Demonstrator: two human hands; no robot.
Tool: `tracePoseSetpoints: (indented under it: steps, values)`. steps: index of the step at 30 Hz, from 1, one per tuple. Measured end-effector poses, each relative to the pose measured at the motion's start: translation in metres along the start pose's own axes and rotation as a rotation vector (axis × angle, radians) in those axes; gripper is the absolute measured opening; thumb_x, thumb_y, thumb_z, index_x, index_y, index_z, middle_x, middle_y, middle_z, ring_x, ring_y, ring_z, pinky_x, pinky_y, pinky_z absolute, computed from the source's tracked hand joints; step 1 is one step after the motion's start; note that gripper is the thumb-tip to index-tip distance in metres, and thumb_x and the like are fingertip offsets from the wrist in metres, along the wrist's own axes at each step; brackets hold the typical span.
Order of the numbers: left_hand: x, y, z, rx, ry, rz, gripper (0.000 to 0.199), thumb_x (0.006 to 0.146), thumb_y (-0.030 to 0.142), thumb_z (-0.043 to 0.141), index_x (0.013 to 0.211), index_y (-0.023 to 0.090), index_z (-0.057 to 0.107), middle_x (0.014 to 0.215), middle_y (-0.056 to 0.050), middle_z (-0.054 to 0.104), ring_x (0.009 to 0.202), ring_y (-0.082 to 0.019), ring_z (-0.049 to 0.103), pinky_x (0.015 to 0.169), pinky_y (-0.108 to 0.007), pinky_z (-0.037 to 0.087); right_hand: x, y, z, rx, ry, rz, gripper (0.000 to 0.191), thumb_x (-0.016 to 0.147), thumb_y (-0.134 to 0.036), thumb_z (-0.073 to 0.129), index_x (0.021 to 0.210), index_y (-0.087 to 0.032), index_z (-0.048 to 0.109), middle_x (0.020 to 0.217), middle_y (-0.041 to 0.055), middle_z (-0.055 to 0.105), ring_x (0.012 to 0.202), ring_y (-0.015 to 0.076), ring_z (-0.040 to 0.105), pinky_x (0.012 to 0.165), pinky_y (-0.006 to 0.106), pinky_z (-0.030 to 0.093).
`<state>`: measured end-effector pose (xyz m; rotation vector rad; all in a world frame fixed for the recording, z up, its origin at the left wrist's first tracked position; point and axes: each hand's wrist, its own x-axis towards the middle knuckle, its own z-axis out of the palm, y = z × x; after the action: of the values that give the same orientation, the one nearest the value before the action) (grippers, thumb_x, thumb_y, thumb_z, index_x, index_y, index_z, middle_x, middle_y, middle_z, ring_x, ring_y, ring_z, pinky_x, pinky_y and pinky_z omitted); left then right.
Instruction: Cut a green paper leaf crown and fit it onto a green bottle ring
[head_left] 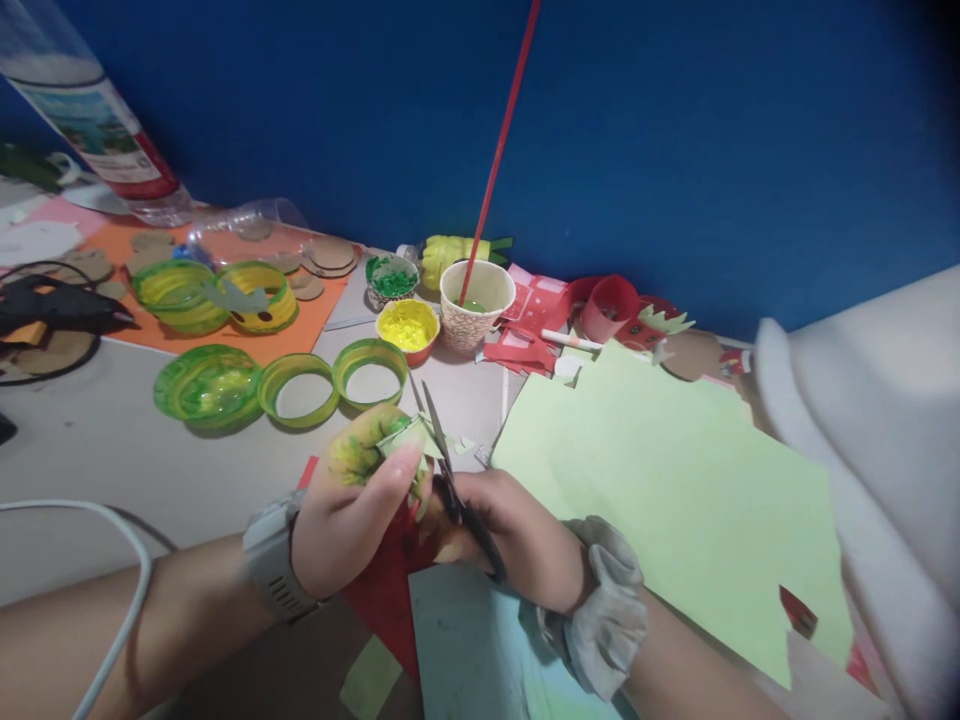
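My left hand [356, 500], smeared with yellow and green paint, pinches a small piece of pale green paper [407, 434] between thumb and fingers. Black-handled scissors [439, 430] are in my right hand [517, 535], whose fingers are in the handles. The blades point up and away, slightly apart, right at the paper's right edge. Small paper scraps [465, 445] lie just beyond the blades. Below my hands are a red sheet [386, 600] and a light blue sheet [465, 640]. A large pale green sheet [660, 480] with cut edges spreads to the right.
Green-yellow painted rings [298, 392] and a painted bottle base [208, 388] stand at left. Behind are a yellow paint cup [407, 328], a green paint cup [391, 280] and a paper cup [474, 310] with a red stick. A glue gun [60, 305] and white cable [139, 560] lie left.
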<state>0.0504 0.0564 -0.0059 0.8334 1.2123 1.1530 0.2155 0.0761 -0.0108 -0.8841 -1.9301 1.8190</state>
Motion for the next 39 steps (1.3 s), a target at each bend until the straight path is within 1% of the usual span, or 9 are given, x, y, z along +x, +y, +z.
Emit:
tracePoseSetpoints:
  steps: [2,6,11,16,21,26,31,36,39]
  values:
    - [0.001,0.002,0.001,0.003,0.004,0.006,0.034,0.08,0.044,0.063,0.057,0.021,0.05,0.05,0.001,0.053,0.046,-0.013,0.049,0.046,-0.025,0.047,-0.001,0.0,0.0,-0.004,-0.003,0.004,0.057,0.079,-0.068,0.056,0.083,-0.011,0.064,0.07,0.0034,0.059,0.072,0.0177,0.057,0.069,0.027,0.048]
    - [0.0,0.006,0.001,0.037,-0.028,-0.009,0.037,0.08,0.048,0.061,0.057,0.023,0.048,0.047,0.001,0.053,0.043,-0.015,0.05,0.041,-0.027,0.045,-0.001,0.0,-0.001,0.025,-0.013,-0.016,0.065,0.076,-0.075,0.052,0.083,-0.011,0.062,0.074,0.004,0.059,0.067,0.0147,0.053,0.065,0.026,0.046]
    - [-0.002,-0.001,-0.003,0.017,-0.045,-0.044,0.034,0.082,0.049,0.06,0.063,0.022,0.052,0.051,0.0,0.057,0.046,-0.015,0.053,0.043,-0.027,0.046,-0.001,0.001,-0.001,0.04,-0.025,0.007,0.062,0.076,-0.074,0.052,0.084,-0.013,0.061,0.069,0.0018,0.056,0.069,0.0153,0.052,0.067,0.025,0.047]
    - [-0.001,-0.007,-0.003,-0.007,-0.043,-0.062,0.032,0.082,0.047,0.06,0.065,0.021,0.055,0.056,-0.001,0.058,0.051,-0.016,0.056,0.048,-0.027,0.05,-0.001,0.002,-0.002,0.02,-0.023,-0.016,0.053,0.081,-0.064,0.057,0.084,-0.012,0.062,0.077,0.004,0.06,0.072,0.0158,0.056,0.068,0.025,0.046]
    - [-0.002,0.003,-0.002,0.01,-0.108,-0.046,0.035,0.083,0.046,0.06,0.06,0.021,0.053,0.055,-0.001,0.056,0.05,-0.015,0.055,0.046,-0.026,0.049,-0.002,0.0,-0.001,0.021,-0.006,-0.011,0.048,0.082,-0.061,0.058,0.085,-0.013,0.061,0.075,0.0027,0.059,0.069,0.0143,0.053,0.066,0.024,0.046]
    - [-0.003,0.009,-0.002,0.008,-0.1,-0.05,0.031,0.082,0.04,0.063,0.06,0.022,0.052,0.053,0.001,0.055,0.047,-0.013,0.052,0.043,-0.024,0.046,0.0,-0.001,-0.002,0.071,-0.031,-0.009,0.041,0.081,-0.054,0.065,0.083,-0.014,0.059,0.077,0.0011,0.06,0.069,0.0124,0.052,0.066,0.021,0.045]
    - [-0.003,0.005,-0.003,0.032,-0.139,-0.018,0.033,0.085,0.042,0.06,0.061,0.02,0.054,0.058,-0.002,0.056,0.052,-0.014,0.054,0.044,-0.024,0.048,0.001,-0.001,-0.002,0.058,-0.024,0.002,0.052,0.079,-0.065,0.059,0.082,-0.013,0.06,0.078,0.003,0.06,0.07,0.0138,0.052,0.066,0.024,0.045]
    - [-0.002,-0.005,-0.004,-0.001,-0.074,0.006,0.032,0.083,0.043,0.061,0.062,0.02,0.055,0.057,0.0,0.056,0.052,-0.013,0.054,0.047,-0.024,0.05,0.001,-0.001,-0.001,0.022,-0.006,0.009,0.054,0.078,-0.067,0.058,0.08,-0.013,0.058,0.074,0.0016,0.058,0.066,0.013,0.052,0.063,0.023,0.044]
    - [-0.002,-0.007,-0.004,0.012,-0.077,-0.009,0.033,0.084,0.043,0.06,0.061,0.02,0.054,0.06,-0.001,0.057,0.053,-0.014,0.055,0.048,-0.025,0.05,0.0,0.002,-0.001,0.033,-0.002,0.015,0.053,0.077,-0.067,0.06,0.08,-0.014,0.058,0.075,0.0021,0.06,0.067,0.0136,0.052,0.064,0.024,0.044]
